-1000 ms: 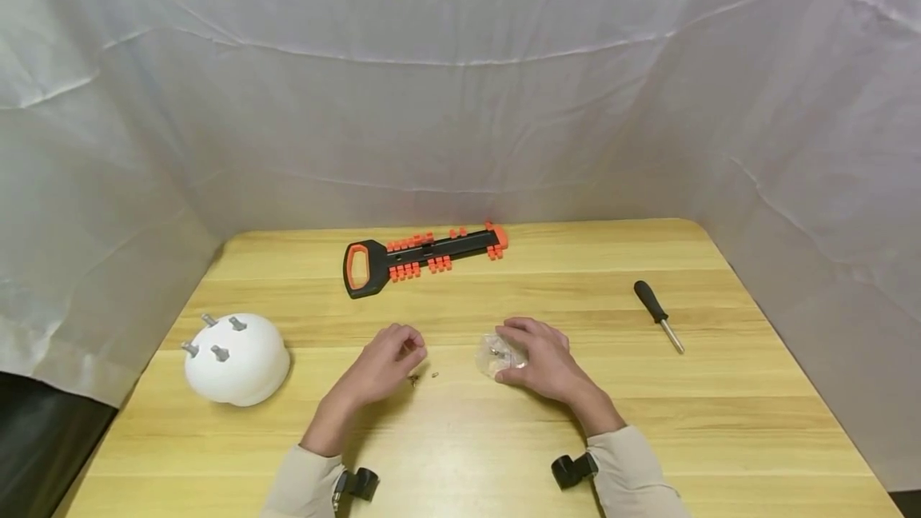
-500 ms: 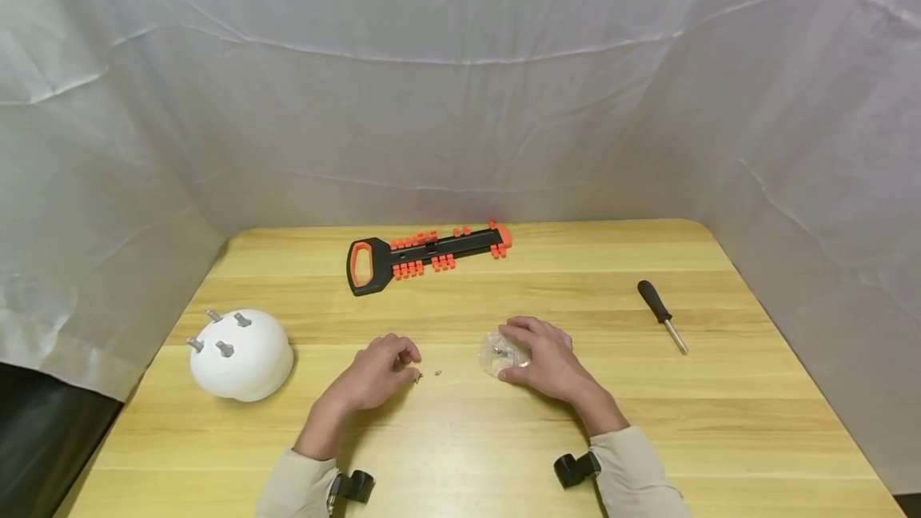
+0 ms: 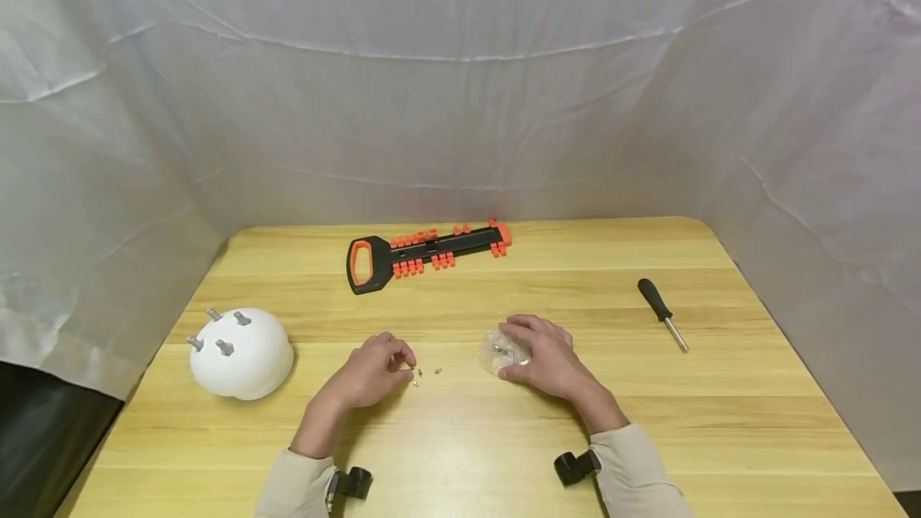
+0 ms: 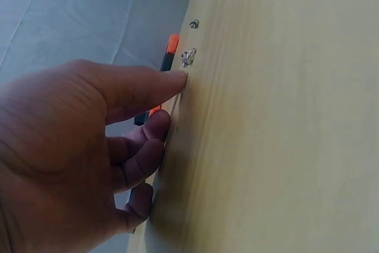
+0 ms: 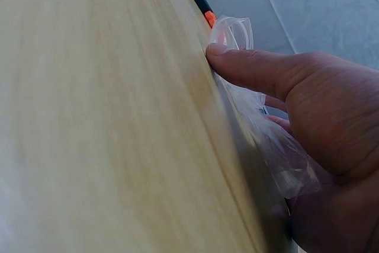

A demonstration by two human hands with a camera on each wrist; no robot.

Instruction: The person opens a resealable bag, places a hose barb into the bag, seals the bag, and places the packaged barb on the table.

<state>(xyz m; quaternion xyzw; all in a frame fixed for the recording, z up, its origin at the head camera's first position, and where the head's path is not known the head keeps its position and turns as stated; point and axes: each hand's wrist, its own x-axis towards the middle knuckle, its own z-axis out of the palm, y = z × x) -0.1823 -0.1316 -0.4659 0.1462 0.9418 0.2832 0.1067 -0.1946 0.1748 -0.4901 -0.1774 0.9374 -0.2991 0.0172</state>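
At frame centre on the pale wooden worktop (image 3: 460, 438), the left hand (image 3: 367, 378) curls its fingers (image 4: 155, 84) beside tiny metal screws (image 3: 420, 374), grasp unclear. The right hand (image 3: 547, 358) holds a crumpled clear plastic bag (image 3: 498, 354), contents indistinct. Around: white dome (image 3: 241, 354) left, orange-black tool (image 3: 424, 253) above, black-handled screwdriver (image 3: 662, 314) right.
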